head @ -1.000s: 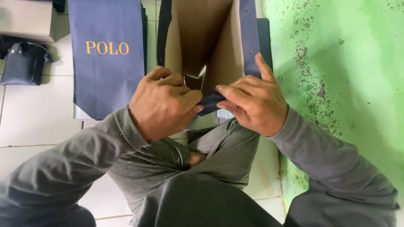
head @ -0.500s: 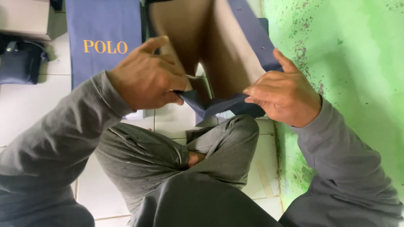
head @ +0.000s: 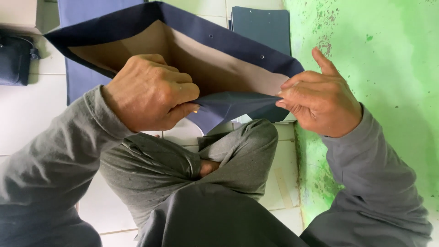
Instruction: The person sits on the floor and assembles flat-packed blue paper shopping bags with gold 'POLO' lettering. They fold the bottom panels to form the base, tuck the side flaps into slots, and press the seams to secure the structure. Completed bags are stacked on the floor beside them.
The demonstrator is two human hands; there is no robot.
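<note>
- Navy paper bag (head: 219, 41): held open above the lap, brown lining showing.
- Left hand (head: 151, 91) and right hand (head: 320, 98): both pinched shut on the bottom fold (head: 233, 103).
- Advice: keep both pinches level (crease stays straight).

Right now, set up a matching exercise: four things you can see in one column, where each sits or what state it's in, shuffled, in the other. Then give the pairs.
Things:
1. navy paper bag
2. left hand
3. right hand
4. dark pouch

Places or states:
A. lying on the white floor tiles at the far left
B. pinching the bag's fold beside the green wall
C. held open, brown inside showing
D. closed in a fist on the bag's fold

Pairs: 1-C, 2-D, 3-B, 4-A
</note>
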